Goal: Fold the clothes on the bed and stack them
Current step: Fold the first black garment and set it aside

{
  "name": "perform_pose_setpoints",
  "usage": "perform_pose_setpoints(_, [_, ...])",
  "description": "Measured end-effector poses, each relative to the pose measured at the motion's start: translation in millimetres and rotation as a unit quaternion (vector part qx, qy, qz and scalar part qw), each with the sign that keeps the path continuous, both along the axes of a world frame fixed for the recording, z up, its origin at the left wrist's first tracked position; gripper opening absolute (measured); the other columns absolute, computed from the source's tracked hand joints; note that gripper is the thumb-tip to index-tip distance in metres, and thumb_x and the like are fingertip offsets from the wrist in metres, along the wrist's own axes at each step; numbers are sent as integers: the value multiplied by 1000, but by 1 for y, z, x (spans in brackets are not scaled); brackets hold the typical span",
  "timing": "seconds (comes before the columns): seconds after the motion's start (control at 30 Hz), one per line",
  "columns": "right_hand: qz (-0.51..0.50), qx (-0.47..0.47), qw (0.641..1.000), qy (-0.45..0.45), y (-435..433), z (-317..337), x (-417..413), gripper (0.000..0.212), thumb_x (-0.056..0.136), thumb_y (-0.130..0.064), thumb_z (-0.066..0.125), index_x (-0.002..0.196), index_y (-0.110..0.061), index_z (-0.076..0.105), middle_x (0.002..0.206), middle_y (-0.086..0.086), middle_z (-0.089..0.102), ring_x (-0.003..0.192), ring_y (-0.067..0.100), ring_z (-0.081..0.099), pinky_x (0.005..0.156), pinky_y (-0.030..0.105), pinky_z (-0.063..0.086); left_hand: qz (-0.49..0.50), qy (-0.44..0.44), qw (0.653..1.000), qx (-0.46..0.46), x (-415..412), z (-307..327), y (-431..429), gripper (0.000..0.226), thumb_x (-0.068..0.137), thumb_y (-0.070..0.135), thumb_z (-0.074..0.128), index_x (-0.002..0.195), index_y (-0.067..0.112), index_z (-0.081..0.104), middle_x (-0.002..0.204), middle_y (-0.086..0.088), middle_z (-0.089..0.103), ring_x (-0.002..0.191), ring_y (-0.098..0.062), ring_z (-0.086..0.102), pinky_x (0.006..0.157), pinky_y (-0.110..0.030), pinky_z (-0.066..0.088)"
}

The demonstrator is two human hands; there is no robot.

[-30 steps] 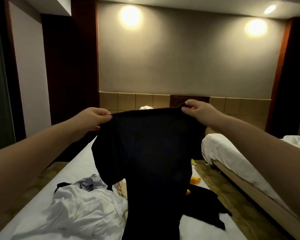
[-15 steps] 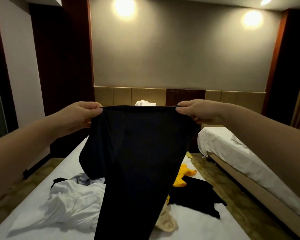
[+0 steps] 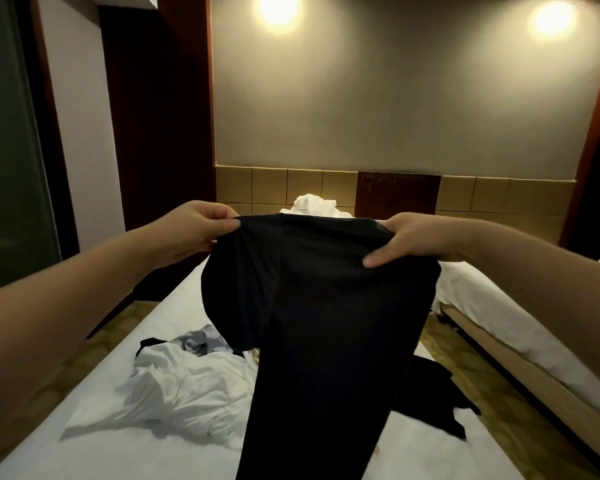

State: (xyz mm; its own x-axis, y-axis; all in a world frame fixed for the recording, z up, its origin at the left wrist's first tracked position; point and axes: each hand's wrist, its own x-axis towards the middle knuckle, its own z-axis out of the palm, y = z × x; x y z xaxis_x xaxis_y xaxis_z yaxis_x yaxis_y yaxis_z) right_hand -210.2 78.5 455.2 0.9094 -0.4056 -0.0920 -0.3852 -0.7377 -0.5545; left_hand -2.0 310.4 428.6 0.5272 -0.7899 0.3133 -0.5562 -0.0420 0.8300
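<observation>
— How many beds?
— Two white-sheeted beds (image 3: 84, 441) (image 3: 499, 306).
— Clothes?
— Two black fabric garments (image 3: 326, 306) (image 3: 430, 393), one crumpled white cloth garment (image 3: 187, 386), one grey cloth garment (image 3: 201, 341).
— Anything else?
— Two bare hands (image 3: 191, 233) (image 3: 413, 240), two round glowing lights (image 3: 278, 8) (image 3: 551, 19).

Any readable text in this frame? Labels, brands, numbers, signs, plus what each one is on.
No readable text in the head view.
On the black fabric garment, held up by the left hand and right hand: no label or print shows.
On the crumpled white cloth garment on the bed: no print shows.
On the dark brown wall panel: faint pale marks, too blurred to read.
</observation>
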Motion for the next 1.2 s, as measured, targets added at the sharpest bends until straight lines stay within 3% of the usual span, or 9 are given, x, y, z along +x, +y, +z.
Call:
perform_pose_setpoints(0.17, [-7, -129, 992, -18, 3, 17, 4, 24, 86, -27, 65, 109, -21, 61, 95, -5, 65, 88, 12, 62, 76, 24, 49, 98, -177, 979, 15, -2, 4, -9, 14, 92, 13, 53, 90, 10, 66, 85, -4, 63, 86, -17, 58, 78, -26, 45])
perform_pose_setpoints(0.33, [-33, -169, 918, -358, 10, 91, 6, 22, 88, -15, 62, 111, -15, 62, 92, 2, 61, 80, 15, 57, 64, 18, 41, 209, -245, 925, -202, 0, 82, -15, 16, 91, 15, 57, 98, 9, 69, 84, -1, 66, 83, -11, 59, 81, -30, 44])
perform_pose_setpoints(0.43, [-7, -338, 922, -187, 7, 87, 17, 25, 92, -9, 53, 115, -13, 59, 118, 14, 61, 106, 26, 55, 81, 26, 37, 228, -343, 911, -32, 1, 76, -25, 17, 90, 18, 59, 100, 13, 71, 95, -7, 67, 92, -23, 62, 82, -33, 48])
perform_pose_setpoints(0.53, [20, -400, 908, -126, 7, 76, 21, 23, 92, -5, 47, 111, -9, 58, 113, 11, 60, 102, 26, 54, 74, 25, 32, 194, -200, 959, -59, 3, 64, -26, 16, 95, 12, 50, 101, 10, 64, 86, -5, 60, 55, -6, 63, 56, -20, 51])
perform_pose_setpoints(0.63, [5, -328, 926, -187, 12, 83, 20, 22, 93, -9, 49, 114, -7, 57, 106, 10, 60, 102, 24, 56, 78, 28, 38, 182, -155, 966, -100, 6, 60, -23, 15, 97, 10, 45, 99, 9, 60, 86, -11, 57, 51, -7, 59, 50, -17, 49])
perform_pose_setpoints(0.77, [66, -73, 985, -142, 12, 77, 9, 16, 90, -16, 59, 105, -18, 63, 96, -3, 69, 80, 8, 68, 63, 17, 53, 135, -254, 958, -19, 7, 46, -19, 8, 96, 27, 49, 99, 22, 55, 86, 4, 56, 76, -11, 52, 64, -23, 42])
perform_pose_setpoints(0.87, [98, 44, 992, -64, 10, 79, -5, 30, 73, -27, 68, 100, -14, 62, 88, -3, 74, 80, 12, 71, 63, 21, 55, 59, -236, 969, 40, 2, 44, -11, 33, 80, 53, 61, 103, 30, 55, 93, 13, 58, 85, -1, 55, 69, -16, 40])
perform_pose_setpoints(1.03, [66, -57, 987, 132, 8, 59, -6, 28, 72, -20, 74, 97, -13, 64, 89, 0, 74, 83, 17, 71, 68, 27, 58, 59, -380, 897, 219, -8, 28, -16, 13, 81, 29, 69, 92, 25, 63, 87, 10, 53, 84, -10, 52, 72, -20, 40])
perform_pose_setpoints(1.2, [3, -212, 977, -20, 5, 44, -1, 9, 81, -26, 71, 83, -26, 62, 83, -6, 67, 76, 12, 66, 60, 21, 50, 123, -410, 894, 134, -12, 30, -15, 19, 85, 20, 66, 99, 8, 69, 85, 1, 53, 83, -14, 49, 77, -27, 40])
